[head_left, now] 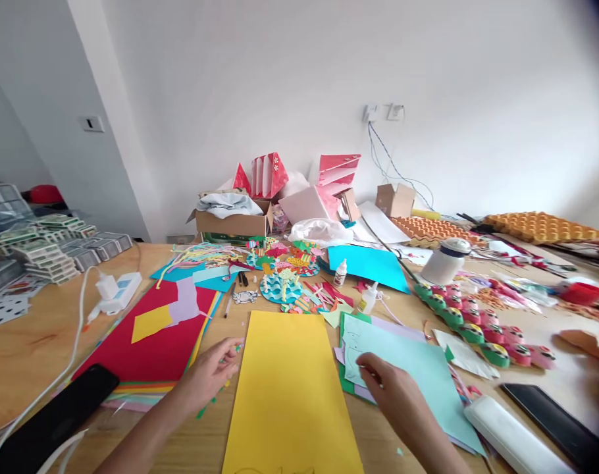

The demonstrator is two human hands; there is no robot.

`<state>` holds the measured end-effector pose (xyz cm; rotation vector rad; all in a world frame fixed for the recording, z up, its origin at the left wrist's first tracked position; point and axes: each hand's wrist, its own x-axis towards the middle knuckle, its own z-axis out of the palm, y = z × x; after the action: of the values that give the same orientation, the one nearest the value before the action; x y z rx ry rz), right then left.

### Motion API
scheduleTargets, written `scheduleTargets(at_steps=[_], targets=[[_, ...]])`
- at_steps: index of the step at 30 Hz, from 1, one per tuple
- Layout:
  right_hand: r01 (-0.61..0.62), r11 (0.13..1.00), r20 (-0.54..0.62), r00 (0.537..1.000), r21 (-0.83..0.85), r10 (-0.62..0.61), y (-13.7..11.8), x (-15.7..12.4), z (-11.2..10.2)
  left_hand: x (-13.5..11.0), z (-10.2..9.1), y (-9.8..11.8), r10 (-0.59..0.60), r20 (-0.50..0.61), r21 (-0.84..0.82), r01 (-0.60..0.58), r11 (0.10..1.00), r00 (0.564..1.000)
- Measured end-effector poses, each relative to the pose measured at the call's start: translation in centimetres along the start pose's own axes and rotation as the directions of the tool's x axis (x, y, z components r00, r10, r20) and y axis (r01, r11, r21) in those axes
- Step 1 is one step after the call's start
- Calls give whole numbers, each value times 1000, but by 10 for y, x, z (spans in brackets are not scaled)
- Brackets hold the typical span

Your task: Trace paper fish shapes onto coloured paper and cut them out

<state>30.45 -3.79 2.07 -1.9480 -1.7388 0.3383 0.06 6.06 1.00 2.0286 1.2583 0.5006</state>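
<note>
A long yellow sheet of paper [289,388] lies in front of me, with a few pencil lines at its near edge. My left hand [213,368] hovers by its left edge, fingers curled together; tiny coloured scraps show near the fingertips, but what it holds, if anything, is unclear. Over light blue paper [413,375] to the right is my right hand [386,378], its fingers bent in a pinch whose contents are hidden. Beneath that hand's fingertips, a smaller pale blue piece [353,345] carries drawn lines.
Red paper [156,329] with cut pieces lies left, near a black phone [82,395]. Glue bottles [367,298] and paper cut-outs [284,263] sit beyond the yellow sheet. To the right are a white case [511,434], egg-carton crafts [492,329] and a jar [446,260].
</note>
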Motion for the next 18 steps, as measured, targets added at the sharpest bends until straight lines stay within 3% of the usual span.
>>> scheduleTargets(at_steps=[3,8,12,18], targets=[[-226,962,-50,974,-151,221,24,-28,-27,-19,-2,-13,-110,-3,-296,104,950,994],[-497,811,-122,866,-309,484,63,-76,-53,-38,8,-32,-135,-52,-558,83,826,989],[-546,789,-155,837,-280,524,77,-101,-50,-45,22,-34,-123,-95,-604,41,796,988],[-452,876,-95,892,-166,442,74,-104,-30,-51,29,-19,-148,-122,-577,51,815,981]])
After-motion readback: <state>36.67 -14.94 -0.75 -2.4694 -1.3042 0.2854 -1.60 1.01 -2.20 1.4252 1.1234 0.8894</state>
